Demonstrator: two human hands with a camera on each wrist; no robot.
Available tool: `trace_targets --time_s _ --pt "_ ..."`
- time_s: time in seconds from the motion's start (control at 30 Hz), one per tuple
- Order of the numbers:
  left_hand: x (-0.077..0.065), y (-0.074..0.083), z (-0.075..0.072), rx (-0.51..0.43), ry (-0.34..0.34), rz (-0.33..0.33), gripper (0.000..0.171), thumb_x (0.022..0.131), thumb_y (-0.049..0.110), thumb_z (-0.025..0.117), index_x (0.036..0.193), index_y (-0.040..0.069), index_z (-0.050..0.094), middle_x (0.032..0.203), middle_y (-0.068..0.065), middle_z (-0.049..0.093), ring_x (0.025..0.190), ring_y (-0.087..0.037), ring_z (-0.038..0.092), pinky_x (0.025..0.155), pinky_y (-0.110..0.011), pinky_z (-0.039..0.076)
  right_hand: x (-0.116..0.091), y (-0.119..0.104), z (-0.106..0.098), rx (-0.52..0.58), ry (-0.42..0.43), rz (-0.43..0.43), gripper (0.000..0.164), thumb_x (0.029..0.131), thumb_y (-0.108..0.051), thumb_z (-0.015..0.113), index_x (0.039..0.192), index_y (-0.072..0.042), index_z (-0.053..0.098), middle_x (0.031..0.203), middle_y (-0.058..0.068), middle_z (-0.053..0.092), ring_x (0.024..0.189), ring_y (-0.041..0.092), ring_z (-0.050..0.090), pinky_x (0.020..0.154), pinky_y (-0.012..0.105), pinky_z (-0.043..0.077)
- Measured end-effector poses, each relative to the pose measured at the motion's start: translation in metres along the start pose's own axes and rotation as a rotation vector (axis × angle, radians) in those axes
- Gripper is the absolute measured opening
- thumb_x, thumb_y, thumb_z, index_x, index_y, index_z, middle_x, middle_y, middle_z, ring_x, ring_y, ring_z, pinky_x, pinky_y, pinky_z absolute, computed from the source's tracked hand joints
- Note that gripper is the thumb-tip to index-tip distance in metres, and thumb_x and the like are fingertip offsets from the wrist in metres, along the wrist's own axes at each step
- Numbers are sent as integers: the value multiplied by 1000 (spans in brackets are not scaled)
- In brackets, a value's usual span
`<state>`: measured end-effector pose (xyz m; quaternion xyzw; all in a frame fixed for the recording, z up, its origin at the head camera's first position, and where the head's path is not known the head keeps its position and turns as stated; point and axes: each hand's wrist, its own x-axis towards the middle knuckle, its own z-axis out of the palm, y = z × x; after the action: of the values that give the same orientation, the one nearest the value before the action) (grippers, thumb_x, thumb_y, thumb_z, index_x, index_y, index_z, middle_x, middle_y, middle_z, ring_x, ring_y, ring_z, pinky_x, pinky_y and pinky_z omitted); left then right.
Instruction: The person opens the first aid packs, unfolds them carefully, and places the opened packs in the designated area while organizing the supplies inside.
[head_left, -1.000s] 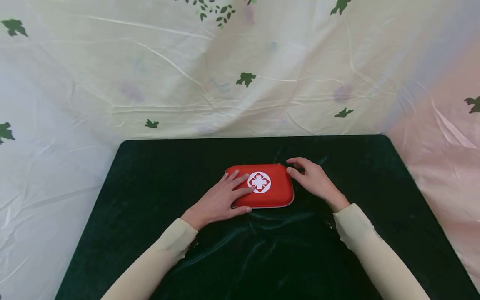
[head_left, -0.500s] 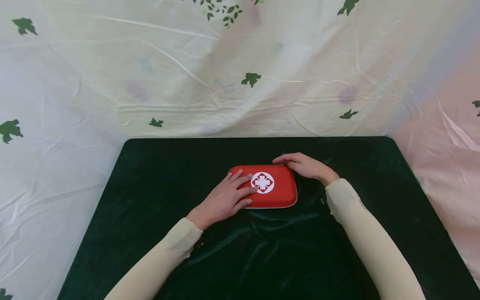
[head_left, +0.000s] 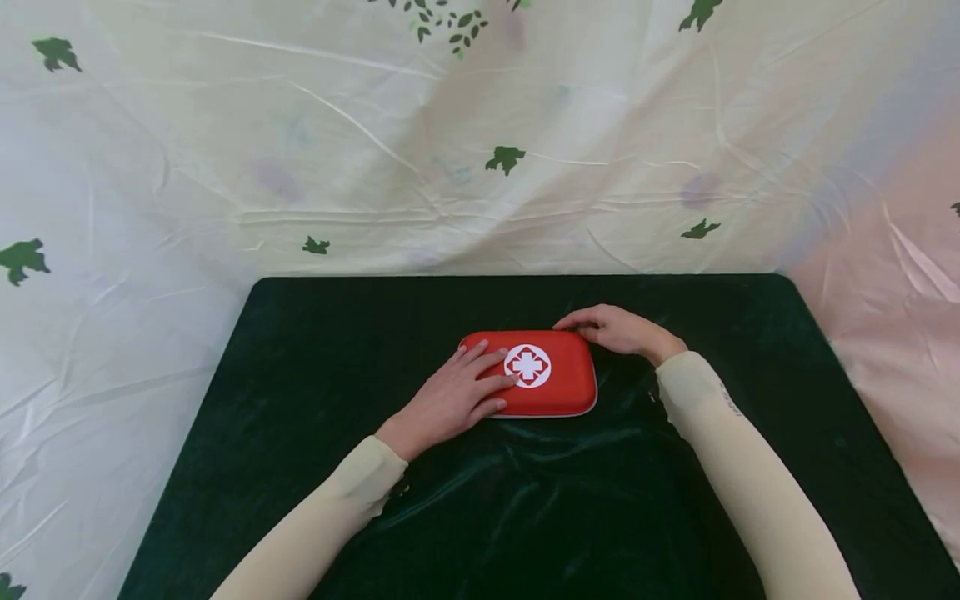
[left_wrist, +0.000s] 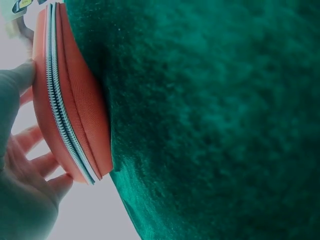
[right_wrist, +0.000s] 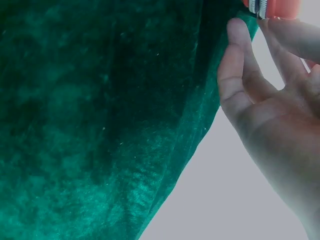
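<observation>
A red first-aid case [head_left: 555, 383] with a white cross emblem lies flat on the dark green cloth. Its zipper [left_wrist: 62, 110] is closed along the side seen in the left wrist view. My left hand [head_left: 446, 396] rests on the case's left part, fingers spread across the lid and thumb by the front edge. At the far right corner, my right hand [head_left: 618, 327] has its thumb and index finger together at the zipper [right_wrist: 255, 6], seeming to pinch the zipper pull, which the fingers mostly hide. Its other fingers are loosely bent below.
The green cloth [head_left: 337, 333] covers the table, with soft folds in front of the case. A pale curtain [head_left: 390, 192] with green leaf prints hangs behind the table's far edge, and a pinkish one [head_left: 885, 333] hangs at the right.
My right hand has moved from beside the case's right end to its far edge, then slightly back rightward. My left hand stays on the lid, its thumb drawn in closer to the case.
</observation>
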<state>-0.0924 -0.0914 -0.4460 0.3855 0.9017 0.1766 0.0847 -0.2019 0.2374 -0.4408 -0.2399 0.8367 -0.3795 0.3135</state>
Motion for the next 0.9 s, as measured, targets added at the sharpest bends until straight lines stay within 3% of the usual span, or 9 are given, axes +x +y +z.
trace_targets --time_s 0.23,0.53,0.73,0.9 --pt "-1 0 -1 -7 -15 -17 50 105 45 56 152 29 54 165 -6 36 156 -32 22 126 -54 14 2 8 0 -30 -10 -18 45 102 5 49 143 -7 61 141 16 60 123 34 54 110 56 44" --pt "-2 0 -1 -22 -18 -16 50 105 45 57 151 28 54 165 -6 36 156 -32 22 126 -53 15 4 18 -1 -25 23 -71 40 101 5 53 138 -3 63 139 19 62 126 37 55 111 61 41" --pt "-2 0 0 -16 -10 -11 50 104 44 59 151 28 54 165 -5 37 156 -32 23 126 -52 15 10 25 1 -122 100 -135 28 101 2 60 125 -5 72 131 14 66 123 35 58 108 59 45" --pt "-2 0 1 -10 -9 -8 49 105 45 57 151 28 55 165 -6 38 156 -31 22 127 -51 13 11 23 3 -179 164 -119 19 98 0 65 114 -6 75 120 11 67 111 31 61 101 54 51"
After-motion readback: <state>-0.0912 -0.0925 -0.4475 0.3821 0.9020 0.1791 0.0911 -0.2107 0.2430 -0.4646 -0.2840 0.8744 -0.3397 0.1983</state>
